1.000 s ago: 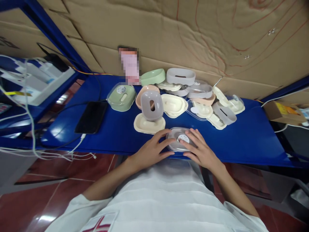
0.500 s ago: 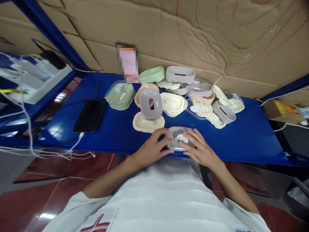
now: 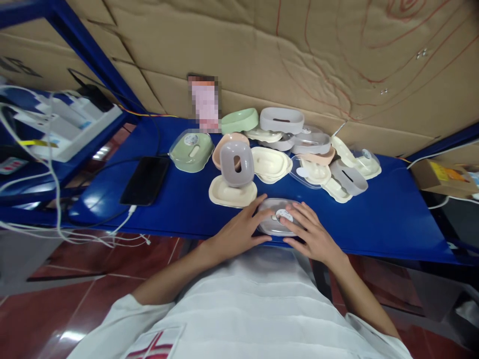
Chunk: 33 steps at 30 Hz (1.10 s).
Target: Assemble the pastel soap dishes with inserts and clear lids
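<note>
Blue table (image 3: 374,219), near edge: grey lidded soap box (image 3: 276,223), long axis left-right, lies directly between both hands. Left hand (image 3: 239,230) and right hand (image 3: 312,234) flank its ends, fingers spread flat, pressing the lid, equally near.

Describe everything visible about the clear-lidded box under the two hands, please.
The clear-lidded box is a small, oval, grey container, plastic by its look, closed by a transparent lid with a round white sticker. It lies flat at the near edge of the blue table, in front of a pile of similar dishes. The left hand rests fingers on its left side, and the right hand on its right side. Its lower part is hidden.
</note>
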Motion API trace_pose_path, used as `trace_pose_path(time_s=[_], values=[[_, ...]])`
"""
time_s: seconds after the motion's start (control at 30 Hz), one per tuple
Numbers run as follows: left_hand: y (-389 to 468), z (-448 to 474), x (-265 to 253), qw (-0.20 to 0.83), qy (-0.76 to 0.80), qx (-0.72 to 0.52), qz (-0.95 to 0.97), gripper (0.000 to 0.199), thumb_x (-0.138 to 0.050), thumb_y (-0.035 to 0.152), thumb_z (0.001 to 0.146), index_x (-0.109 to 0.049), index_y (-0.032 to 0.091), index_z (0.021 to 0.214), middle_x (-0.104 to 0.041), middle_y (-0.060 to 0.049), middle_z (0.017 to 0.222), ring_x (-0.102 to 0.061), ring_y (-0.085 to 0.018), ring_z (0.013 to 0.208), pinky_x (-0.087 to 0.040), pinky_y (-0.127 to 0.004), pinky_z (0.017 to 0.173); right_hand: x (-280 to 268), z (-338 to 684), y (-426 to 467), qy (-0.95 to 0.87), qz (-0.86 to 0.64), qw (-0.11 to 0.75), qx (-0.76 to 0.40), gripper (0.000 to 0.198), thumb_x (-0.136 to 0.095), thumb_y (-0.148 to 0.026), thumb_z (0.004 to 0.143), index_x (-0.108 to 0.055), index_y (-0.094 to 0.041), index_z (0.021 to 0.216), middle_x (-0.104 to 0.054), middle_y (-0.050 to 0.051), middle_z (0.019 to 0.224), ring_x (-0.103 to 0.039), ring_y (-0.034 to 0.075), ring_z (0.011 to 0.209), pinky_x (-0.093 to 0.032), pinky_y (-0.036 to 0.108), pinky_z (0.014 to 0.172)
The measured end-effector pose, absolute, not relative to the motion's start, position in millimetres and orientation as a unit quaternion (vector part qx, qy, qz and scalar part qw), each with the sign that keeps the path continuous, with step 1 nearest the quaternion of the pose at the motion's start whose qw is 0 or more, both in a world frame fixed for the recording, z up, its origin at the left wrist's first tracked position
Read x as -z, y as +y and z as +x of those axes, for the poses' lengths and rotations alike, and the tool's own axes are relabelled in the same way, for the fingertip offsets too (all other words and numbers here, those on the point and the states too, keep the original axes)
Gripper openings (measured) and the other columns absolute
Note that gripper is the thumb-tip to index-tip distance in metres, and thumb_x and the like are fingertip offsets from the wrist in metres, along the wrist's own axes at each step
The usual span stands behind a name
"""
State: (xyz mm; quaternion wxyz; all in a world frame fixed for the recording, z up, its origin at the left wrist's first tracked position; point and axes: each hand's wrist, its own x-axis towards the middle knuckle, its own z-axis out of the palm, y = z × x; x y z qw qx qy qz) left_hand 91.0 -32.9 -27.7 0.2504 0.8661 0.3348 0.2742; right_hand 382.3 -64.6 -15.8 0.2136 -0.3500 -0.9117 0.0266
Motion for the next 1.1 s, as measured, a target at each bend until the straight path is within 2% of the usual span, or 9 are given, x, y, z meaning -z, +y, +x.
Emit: trace_pose_path(time_s=[0.07, 0.17, 0.3, 0.4, 0.47, 0.57, 0.7, 0.93, 1.1], values=[[-36.9, 91.1, 25.0, 0.247, 0.330, -0.280, 0.867, 0.058, -0.081, 0.035, 0.095, -0.054, 0.028, 0.145, -0.043, -0.017, 0.168, -0.054, -0.034, 0.151, -0.057, -0.055, 0.116, 19.0, 386.5, -66.4, -0.909, -0.341, 0.237, -0.032, 0.081, -0.067, -0.045, 0.105, -0.025, -0.036, 0.174, -0.039, 0.011, 0.175, -0.041, 0.036, 0.161, -0.038, 0.067, 0.129], [-42.2, 83.2, 16.2, 0.230, 0.323, -0.333, 0.855, 0.053, -0.082, 0.032, 0.094, -0.058, 0.029, 0.142, -0.048, -0.015, 0.163, -0.056, -0.031, 0.149, -0.057, -0.050, 0.116, 26.7, 395.5, -68.7, -0.869, -0.363, 0.335, -0.038, 0.088, -0.062, -0.053, 0.105, -0.014, -0.033, 0.176, -0.023, 0.014, 0.181, -0.035, 0.039, 0.163, -0.046, 0.068, 0.123], [-28.7, 44.6, -5.7, 0.109, 0.430, -0.437, 0.783, 0.053, -0.087, 0.040, 0.089, -0.059, 0.028, 0.133, -0.059, -0.011, 0.150, -0.059, -0.032, 0.142, -0.055, -0.054, 0.117, 31.8, 400.6, -68.0, -0.801, -0.438, 0.407, -0.038, 0.087, -0.061, -0.042, 0.106, -0.011, -0.032, 0.176, -0.031, 0.016, 0.178, -0.040, 0.041, 0.160, -0.047, 0.071, 0.121], [3.3, 1.4, -20.5, -0.008, 0.550, -0.490, 0.676, 0.071, -0.093, 0.049, 0.081, -0.053, 0.022, 0.133, -0.057, -0.013, 0.144, -0.057, -0.034, 0.141, -0.052, -0.056, 0.118, 27.1, 393.4, -63.6, -0.822, -0.456, 0.340, -0.031, 0.081, -0.064, -0.033, 0.105, -0.022, -0.035, 0.174, -0.041, 0.016, 0.171, -0.046, 0.040, 0.155, -0.048, 0.069, 0.120], [27.9, -23.3, -24.8, -0.042, 0.620, -0.469, 0.628, 0.076, -0.094, 0.050, 0.079, -0.051, 0.019, 0.133, -0.057, -0.012, 0.138, -0.059, -0.032, 0.133, -0.053, -0.054, 0.115, 22.8, 386.3, -60.1, -0.846, -0.459, 0.269, -0.037, 0.074, -0.062, -0.033, 0.107, -0.029, -0.035, 0.172, -0.039, 0.016, 0.172, -0.044, 0.041, 0.157, -0.046, 0.069, 0.122], [55.7, -43.0, -21.7, -0.042, 0.669, -0.413, 0.616, 0.075, -0.093, 0.052, 0.079, -0.050, 0.019, 0.131, -0.056, -0.014, 0.138, -0.052, -0.038, 0.141, -0.045, -0.062, 0.120, 19.0, 379.1, -56.8, -0.862, -0.458, 0.214, -0.043, 0.068, -0.058, -0.034, 0.109, -0.032, -0.035, 0.171, -0.032, 0.016, 0.176, -0.038, 0.041, 0.160, -0.044, 0.069, 0.123], [69.7, -46.0, -11.1, -0.027, 0.677, -0.386, 0.626, 0.081, -0.095, 0.047, 0.075, -0.047, 0.019, 0.135, -0.053, -0.021, 0.141, -0.050, -0.045, 0.141, -0.044, -0.067, 0.118, 19.5, 378.4, -57.0, -0.862, -0.460, 0.207, -0.044, 0.067, -0.058, -0.033, 0.109, -0.033, -0.034, 0.171, -0.033, 0.016, 0.176, -0.039, 0.041, 0.159, -0.045, 0.068, 0.123], [84.1, -48.8, -10.0, -0.014, 0.659, -0.371, 0.654, 0.098, -0.096, 0.050, 0.074, -0.041, 0.019, 0.150, -0.048, -0.022, 0.149, -0.046, -0.044, 0.147, -0.044, -0.063, 0.122, 20.7, 379.1, -55.7, -0.862, -0.462, 0.197, -0.060, 0.061, -0.057, -0.034, 0.109, -0.040, -0.034, 0.168, -0.036, 0.015, 0.175, -0.042, 0.040, 0.158, -0.045, 0.067, 0.123], [94.7, -49.8, -10.6, -0.015, 0.649, -0.364, 0.668, 0.109, -0.091, 0.067, 0.076, -0.040, 0.012, 0.156, -0.048, -0.021, 0.151, -0.048, -0.042, 0.145, -0.045, -0.061, 0.121, 21.6, 378.6, -55.5, -0.863, -0.463, 0.193, -0.059, 0.056, -0.056, -0.034, 0.110, -0.045, -0.031, 0.165, -0.039, 0.016, 0.173, -0.044, 0.039, 0.157, -0.046, 0.066, 0.122]])
